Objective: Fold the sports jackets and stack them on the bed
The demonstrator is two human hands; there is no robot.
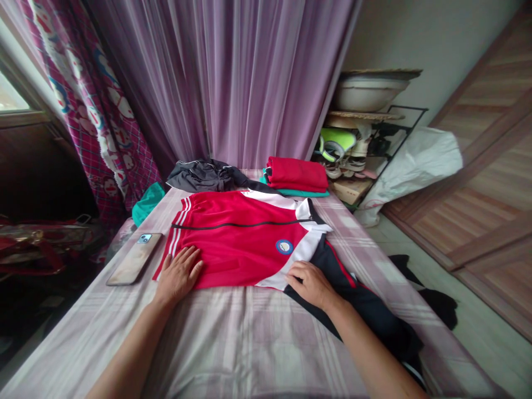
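Two hands rest on a red jacket (241, 238) spread flat on the bed (233, 338). Our left hand (178, 274) lies open, palm down, on the hem near the white stripes; our right hand (310, 284) curls its fingers at the white edge where the dark sleeve (366, 310) trails off toward the bed's right side — whether it pinches the cloth we cannot tell. We judge the step to be smoothing and folding the jacket, with the body flat and the sleeve not yet brought in. The next move seems to call for lifting that sleeve across the red front while the left hand pins the hem. A phone (133, 258) lies just beside the left hand — folded clothes (297, 174) sit farther back.
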